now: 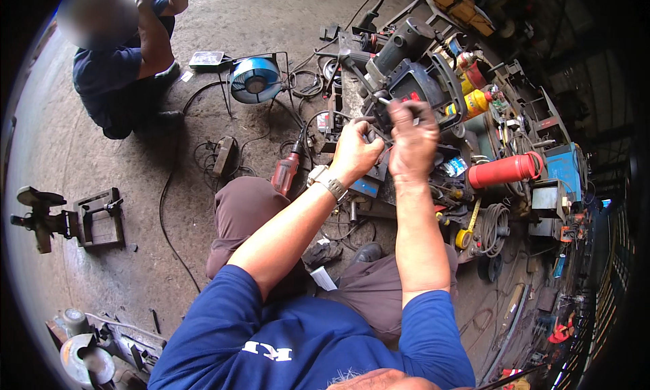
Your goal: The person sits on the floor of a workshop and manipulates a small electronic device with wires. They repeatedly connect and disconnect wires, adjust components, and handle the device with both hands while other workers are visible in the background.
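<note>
My right hand [414, 143] is raised over a cluttered workbench, with its fingers curled at the dark metal part of a machine. A short pale rod end [384, 101] shows beside its fingertips. Close by on the left, my left hand [357, 152] has bent fingers drawn together at the same spot; what lies in them is hidden. Beyond both hands stands a grey power tool [399, 46] with a dark handle frame [450, 85]. A blue metal piece [366, 186] lies below my hands.
A red cylinder [501, 170], a yellow bottle [477, 102] and a yellow tape measure [464, 237] lie at the right. A red power drill [286, 173] and a blue fan-like reel [254, 78] rest on the floor among cables. Another person [115, 72] squats at the far left.
</note>
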A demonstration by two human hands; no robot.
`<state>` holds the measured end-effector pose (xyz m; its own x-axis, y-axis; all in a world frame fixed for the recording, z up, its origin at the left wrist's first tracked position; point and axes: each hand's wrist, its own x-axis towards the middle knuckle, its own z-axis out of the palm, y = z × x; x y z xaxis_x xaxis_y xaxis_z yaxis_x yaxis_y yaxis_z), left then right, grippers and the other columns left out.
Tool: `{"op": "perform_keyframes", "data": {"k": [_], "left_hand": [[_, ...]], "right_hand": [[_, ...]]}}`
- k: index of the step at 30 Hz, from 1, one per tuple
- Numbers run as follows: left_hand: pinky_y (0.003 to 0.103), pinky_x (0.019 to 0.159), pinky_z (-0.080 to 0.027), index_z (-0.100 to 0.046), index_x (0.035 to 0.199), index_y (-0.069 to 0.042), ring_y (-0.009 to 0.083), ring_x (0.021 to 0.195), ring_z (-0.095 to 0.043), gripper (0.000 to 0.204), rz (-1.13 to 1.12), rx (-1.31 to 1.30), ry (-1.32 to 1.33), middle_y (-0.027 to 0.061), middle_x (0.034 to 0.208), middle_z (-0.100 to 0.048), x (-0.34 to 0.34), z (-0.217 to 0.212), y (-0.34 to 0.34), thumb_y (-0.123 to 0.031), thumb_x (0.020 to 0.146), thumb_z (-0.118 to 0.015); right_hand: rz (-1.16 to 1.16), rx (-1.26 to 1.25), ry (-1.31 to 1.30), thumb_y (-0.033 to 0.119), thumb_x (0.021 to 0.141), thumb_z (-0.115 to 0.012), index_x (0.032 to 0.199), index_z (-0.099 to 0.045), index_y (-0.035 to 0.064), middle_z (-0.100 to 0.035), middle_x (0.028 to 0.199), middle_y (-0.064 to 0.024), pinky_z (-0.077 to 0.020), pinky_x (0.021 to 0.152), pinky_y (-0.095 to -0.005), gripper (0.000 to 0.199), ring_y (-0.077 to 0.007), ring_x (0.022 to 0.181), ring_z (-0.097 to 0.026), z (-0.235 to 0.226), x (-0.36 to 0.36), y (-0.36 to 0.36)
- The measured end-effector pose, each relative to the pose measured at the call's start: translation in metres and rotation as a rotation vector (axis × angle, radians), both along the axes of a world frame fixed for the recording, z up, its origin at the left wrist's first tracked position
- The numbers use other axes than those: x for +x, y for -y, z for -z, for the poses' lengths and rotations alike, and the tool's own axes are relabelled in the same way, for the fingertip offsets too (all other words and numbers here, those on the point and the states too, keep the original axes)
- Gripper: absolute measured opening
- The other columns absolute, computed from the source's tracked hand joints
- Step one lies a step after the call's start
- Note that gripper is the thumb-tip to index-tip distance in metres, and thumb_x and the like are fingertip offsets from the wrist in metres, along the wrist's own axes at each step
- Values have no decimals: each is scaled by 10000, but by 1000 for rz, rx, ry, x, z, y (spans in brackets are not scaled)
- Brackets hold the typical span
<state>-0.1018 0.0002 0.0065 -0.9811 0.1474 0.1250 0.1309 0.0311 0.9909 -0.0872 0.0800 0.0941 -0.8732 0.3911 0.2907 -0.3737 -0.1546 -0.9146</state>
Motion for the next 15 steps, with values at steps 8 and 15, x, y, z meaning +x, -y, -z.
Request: {"op": "perform_keyframes", "data": {"k": [8, 15], "left_hand": [[426, 907, -497, -657, 1010, 15, 362, 1028, -638, 322, -40, -179, -164, 220, 1047, -664, 3, 6, 25, -196, 771, -705], [392, 727, -517, -612, 976, 50, 215, 760, -642, 311, 160, -40, 60, 212, 791, -636, 30, 3, 29, -193, 789, -664]], "right_hand": [[-138, 274, 143, 23, 856, -733, 903, -672, 34, -660, 854, -2, -454, 714, -224, 77, -75, 774, -581, 42, 16, -2], [-388, 488, 359, 212, 933, -704, 802, -610, 27, -544, 744, 53, -374, 633, -244, 245, -52, 716, -461, 41, 107, -14]]}}
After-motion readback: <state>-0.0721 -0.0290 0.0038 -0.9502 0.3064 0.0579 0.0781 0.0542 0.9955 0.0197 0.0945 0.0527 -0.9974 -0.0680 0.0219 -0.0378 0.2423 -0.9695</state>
